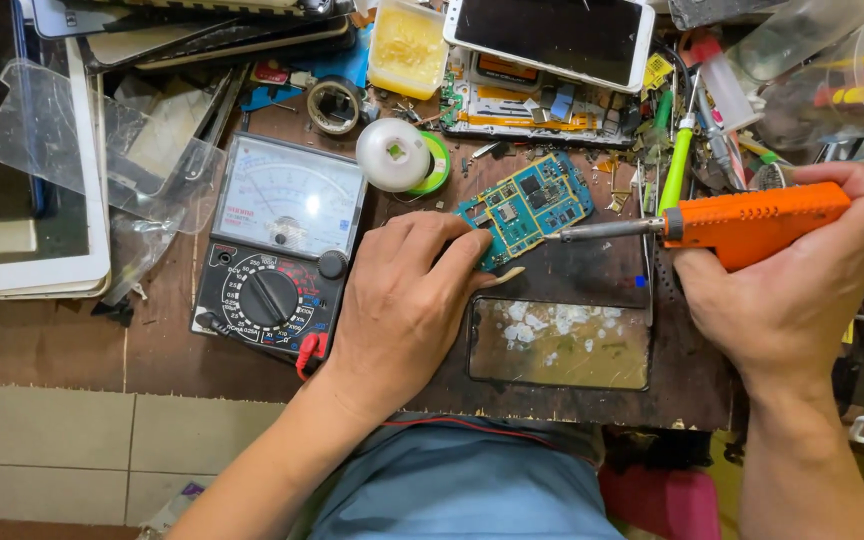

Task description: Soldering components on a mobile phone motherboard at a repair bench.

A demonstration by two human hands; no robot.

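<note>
I see my left hand (407, 305) in the middle of the frame, lying flat on the dark brown wooden worktop (167, 345). Its fingers (467, 250) are spread a little and press down on the near edge of a small blue-green circuit board (527, 205). The board sits just above the middle of the frame, tilted.

My right hand (802, 285) is at the right side. Its fingers are wrapped tight around an orange soldering iron with a grey metal tip (742, 222). The tip points left and reaches the right edge of the board. I cannot tell if it touches.

Below the board lies a dark flat phone glass with white specks on it (559, 343), just beside my left hand.

To the left of my left hand is a black and white meter with a round dial (280, 250). Above my hand is a round white spool (394, 155).

At the top middle stands a small clear plastic tub (408, 45). It holds something yellow, but I cannot tell what. Right of it lies a white phone with a dark screen (552, 38). A white tablet (27, 240) lies at the far left.
</note>
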